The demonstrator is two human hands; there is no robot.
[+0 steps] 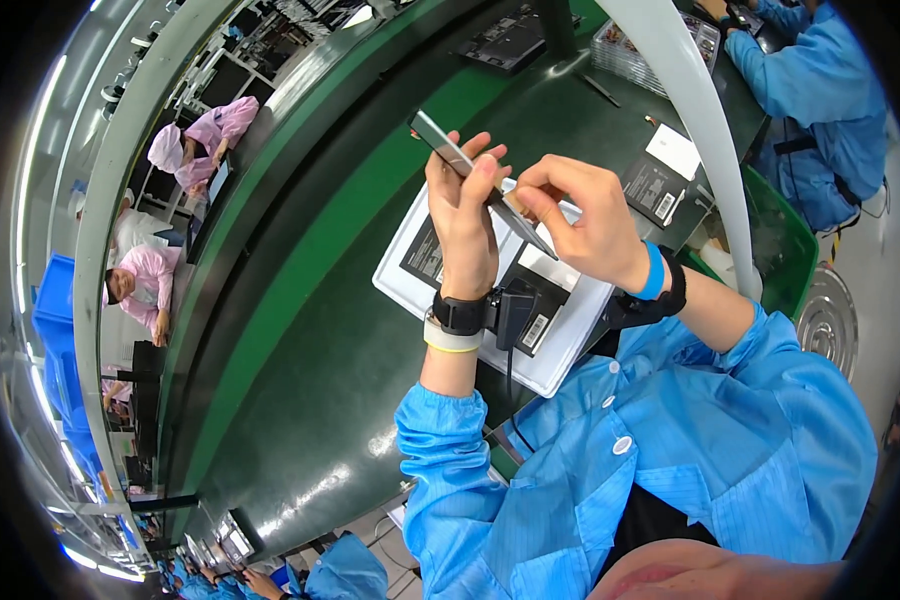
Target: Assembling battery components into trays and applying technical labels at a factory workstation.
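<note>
My left hand (pixel 460 225) grips a thin, flat dark pack (pixel 440 138) with a silvery edge, which looks like a battery pack, tilted nearly edge-on above a white tray (pixel 392 285). At the pack's lower end, my right hand (pixel 595 220) has thumb and forefinger pinched on a small tan tab (pixel 514 203). Whether the tab is part of the pack cannot be made out. Inside the tray, below my hands, lie a black labelled pack (pixel 423 254) and another black pack (pixel 532 312) with a white area, both partly covered by my hands.
Right of the tray, another black-and-white pack (pixel 655 190) lies on the green bench. A white curved post (pixel 692 95) rises beside a green bin (pixel 795 245). Beyond stands a clear box (pixel 625 60) of small parts. A cable (pixel 510 385) hangs from my left wrist. Co-workers sit around.
</note>
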